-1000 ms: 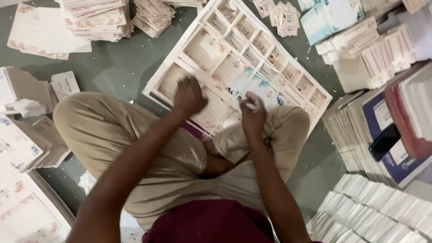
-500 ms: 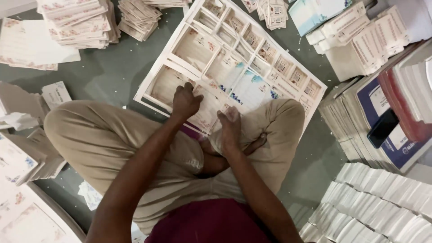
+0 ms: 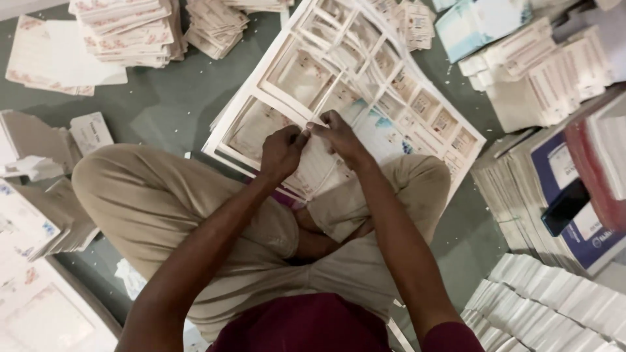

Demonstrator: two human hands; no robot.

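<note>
- Left hand (image 3: 282, 151) and right hand (image 3: 338, 135) have come together since a moment ago, both now pinching one small card (image 3: 319, 163) on the big die-cut sheet (image 3: 365, 85) by the knees.
- Looks like they are punching that card free.
- Cream card stacks (image 3: 130, 29) sit top left; blue-and-white bundles (image 3: 574, 195) lie right.

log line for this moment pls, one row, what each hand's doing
left hand: pinching die-cut card sheet | right hand: pinching same sheet, touching left | sheet: flat on floor across knees | around: card stacks
</note>
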